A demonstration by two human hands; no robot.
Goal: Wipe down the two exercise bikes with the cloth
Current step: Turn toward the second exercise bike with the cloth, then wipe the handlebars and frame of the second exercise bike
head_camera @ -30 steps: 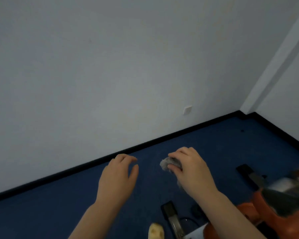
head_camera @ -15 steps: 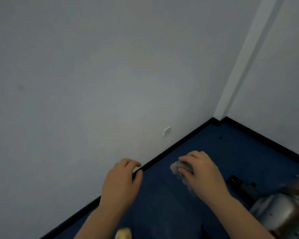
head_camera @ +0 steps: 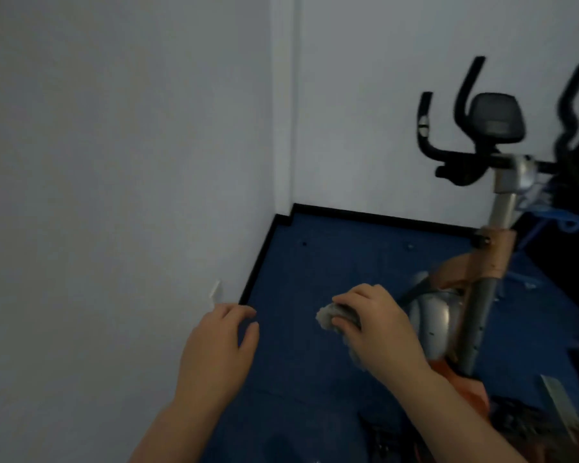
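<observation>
A: Right hand [head_camera: 378,332] state?
B: Fingers curled, gripping a crumpled grey cloth [head_camera: 335,317]. Cloth stuck out past the fingertips, held in the air left of the orange-and-silver exercise bike [head_camera: 448,315], not touching it.
A: Left hand [head_camera: 219,349]?
B: Held nothing, fingers loosely bent, relaxed. Further left of the bike, well apart from it, near the white wall [head_camera: 114,195].
A: Bike position?
B: Upright on the blue carpet floor [head_camera: 315,262]. Silver post rose to black handlebars [head_camera: 455,152] with a dark console [head_camera: 495,118] on top. Blurred, so detail was poor.
A: Second bike?
B: Couldn't tell. Dark blurred shapes right of the bike, at the frame edge. A small white wall plate [head_camera: 216,292] sat low on the wall, left of the bike.
</observation>
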